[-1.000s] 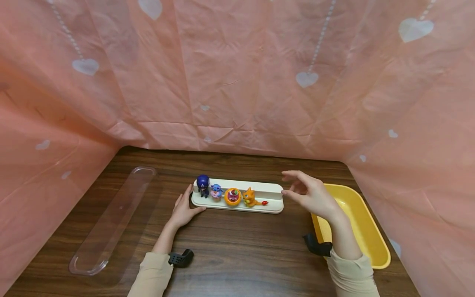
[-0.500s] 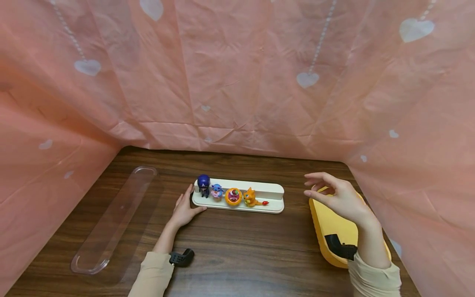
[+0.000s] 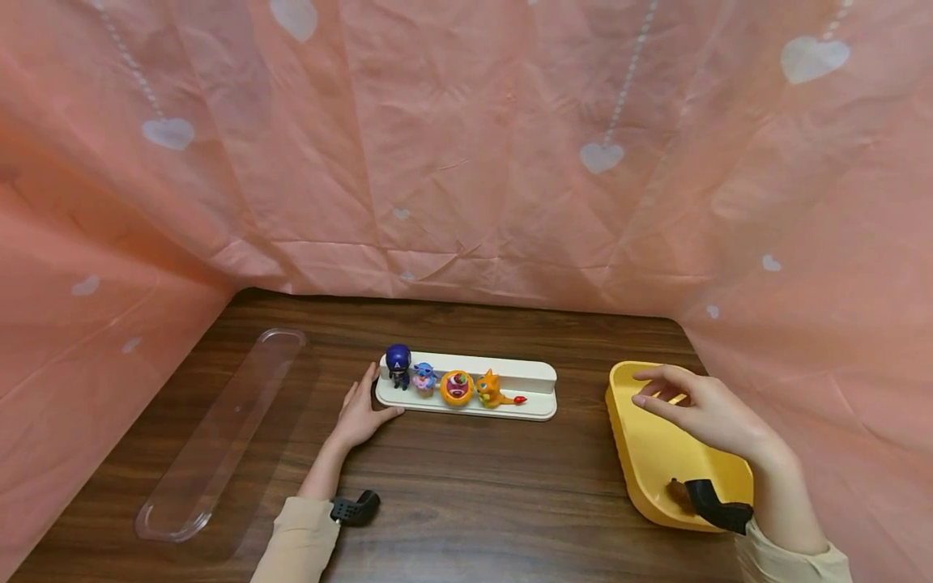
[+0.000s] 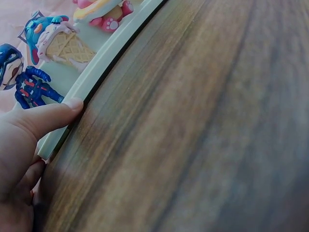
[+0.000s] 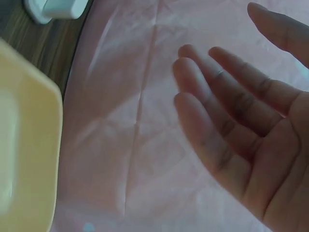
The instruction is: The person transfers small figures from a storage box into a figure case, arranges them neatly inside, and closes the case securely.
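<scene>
A white two-step display stand [image 3: 535,404] lies across the middle of the table. On its lower step, left to right, are a dark-blue helmeted figurine [image 3: 398,366], a blue creature on an ice cream cone [image 4: 58,46], a round orange tart-like figurine [image 3: 457,389] and an orange figurine with a red-tipped tail [image 3: 491,390]. My left hand [image 3: 359,419] grips the stand's left end, thumb at the front edge and fingers round the side. My right hand [image 3: 703,409] hovers over the yellow tray [image 3: 628,465], fingers loosely bent and apart from the thumb, holding nothing.
A long clear plastic cover [image 3: 226,429] lies slanted on the left of the dark wooden table [image 3: 481,494]. Pink curtain [image 3: 466,162] with white hearts hangs behind and on both sides. The tray stands near the table's right edge.
My right hand has drawn away to the right, from beside the stand's right end to above the yellow tray. My left hand, the stand and the figurines stay put.
</scene>
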Motion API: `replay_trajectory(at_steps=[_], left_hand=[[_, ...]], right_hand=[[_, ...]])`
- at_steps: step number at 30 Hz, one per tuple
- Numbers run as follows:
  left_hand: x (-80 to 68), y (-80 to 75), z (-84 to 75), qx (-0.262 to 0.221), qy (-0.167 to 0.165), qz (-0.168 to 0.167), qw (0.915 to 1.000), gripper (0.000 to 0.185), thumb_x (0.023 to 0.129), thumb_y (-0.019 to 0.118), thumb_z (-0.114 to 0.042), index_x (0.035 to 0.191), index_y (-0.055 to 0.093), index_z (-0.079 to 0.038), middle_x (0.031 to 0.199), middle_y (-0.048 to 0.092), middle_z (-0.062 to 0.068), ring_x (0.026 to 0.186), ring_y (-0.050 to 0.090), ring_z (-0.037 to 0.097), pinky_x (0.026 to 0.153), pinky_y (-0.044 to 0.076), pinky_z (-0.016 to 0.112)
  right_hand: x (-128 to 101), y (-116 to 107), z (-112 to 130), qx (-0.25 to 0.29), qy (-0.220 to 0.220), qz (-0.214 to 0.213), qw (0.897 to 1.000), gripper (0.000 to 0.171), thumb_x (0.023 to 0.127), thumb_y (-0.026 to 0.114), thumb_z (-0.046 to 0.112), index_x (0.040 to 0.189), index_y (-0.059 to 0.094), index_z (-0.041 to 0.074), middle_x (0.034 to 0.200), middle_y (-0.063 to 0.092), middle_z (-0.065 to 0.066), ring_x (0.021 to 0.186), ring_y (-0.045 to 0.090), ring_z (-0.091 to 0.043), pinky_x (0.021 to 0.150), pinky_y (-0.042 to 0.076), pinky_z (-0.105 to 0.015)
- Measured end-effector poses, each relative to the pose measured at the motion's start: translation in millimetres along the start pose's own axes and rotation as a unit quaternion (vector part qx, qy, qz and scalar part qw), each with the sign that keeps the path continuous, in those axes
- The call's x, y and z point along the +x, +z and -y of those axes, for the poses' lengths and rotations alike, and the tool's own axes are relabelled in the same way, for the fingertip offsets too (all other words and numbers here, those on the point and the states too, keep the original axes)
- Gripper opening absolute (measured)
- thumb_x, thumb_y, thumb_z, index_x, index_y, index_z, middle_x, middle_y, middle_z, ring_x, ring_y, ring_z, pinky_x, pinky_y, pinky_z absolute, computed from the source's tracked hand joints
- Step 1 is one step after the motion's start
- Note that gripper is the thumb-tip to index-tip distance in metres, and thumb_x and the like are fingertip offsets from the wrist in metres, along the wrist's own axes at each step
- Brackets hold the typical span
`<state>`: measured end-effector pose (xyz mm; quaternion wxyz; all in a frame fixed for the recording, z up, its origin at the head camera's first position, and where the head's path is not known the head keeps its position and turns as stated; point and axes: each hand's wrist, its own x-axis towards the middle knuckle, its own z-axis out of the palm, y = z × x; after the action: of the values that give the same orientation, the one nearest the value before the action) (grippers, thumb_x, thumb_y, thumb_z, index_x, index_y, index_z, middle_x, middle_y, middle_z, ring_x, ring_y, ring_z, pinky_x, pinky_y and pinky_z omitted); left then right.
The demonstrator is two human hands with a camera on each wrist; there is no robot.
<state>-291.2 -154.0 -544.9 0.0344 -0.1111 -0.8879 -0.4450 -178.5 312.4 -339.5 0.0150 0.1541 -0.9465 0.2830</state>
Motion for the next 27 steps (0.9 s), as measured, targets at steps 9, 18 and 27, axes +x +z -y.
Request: replay_trajectory(at_steps=[9, 18, 27], left_hand=[[1.3, -1.8, -2.3, 0.015, -0.024, 0.014, 0.9995, 0.103, 0.083, 0.079, -0.024, 0.153, 0.01, 0.009, 0.153, 0.03, 0.028, 0.143, 0.022, 0.044, 0.119, 0.004, 0.054], [0.3, -2.4, -0.6, 0.013, -0.026, 0.012, 0.9995, 0.103, 0.082, 0.079, -0.025, 0.152, 0.012, 0.009, 0.153, 0.03, 0.029, 0.143, 0.019, 0.046, 0.118, 0.005, 0.055], [0.5, -2.6, -1.1, 0.011, -0.027, 0.018, 0.9994, 0.102, 0.083, 0.078, -0.024, 0.153, 0.011, 0.008, 0.154, 0.029, 0.028, 0.144, 0.018, 0.045, 0.118, 0.004, 0.055]], right_hand=[[-5.5, -3.3, -25.6, -0.052, 0.07, 0.061, 0.994, 0.04, 0.095, 0.063, 0.035, 0.121, 0.062, 0.004, 0.094, 0.068, 0.002, 0.082, 0.063, -0.014, 0.068, 0.05, -0.032], [-12.7, -3.9, -47.3, -0.001, 0.134, 0.103, 0.986, 0.052, 0.096, 0.062, 0.035, 0.128, 0.054, -0.006, 0.097, 0.067, -0.006, 0.078, 0.059, -0.017, 0.062, 0.053, -0.031], [-17.3, -5.3, -62.4, 0.014, 0.164, 0.158, 0.974, 0.053, 0.093, 0.066, 0.035, 0.125, 0.055, -0.005, 0.099, 0.066, -0.007, 0.082, 0.06, -0.02, 0.06, 0.054, -0.033]])
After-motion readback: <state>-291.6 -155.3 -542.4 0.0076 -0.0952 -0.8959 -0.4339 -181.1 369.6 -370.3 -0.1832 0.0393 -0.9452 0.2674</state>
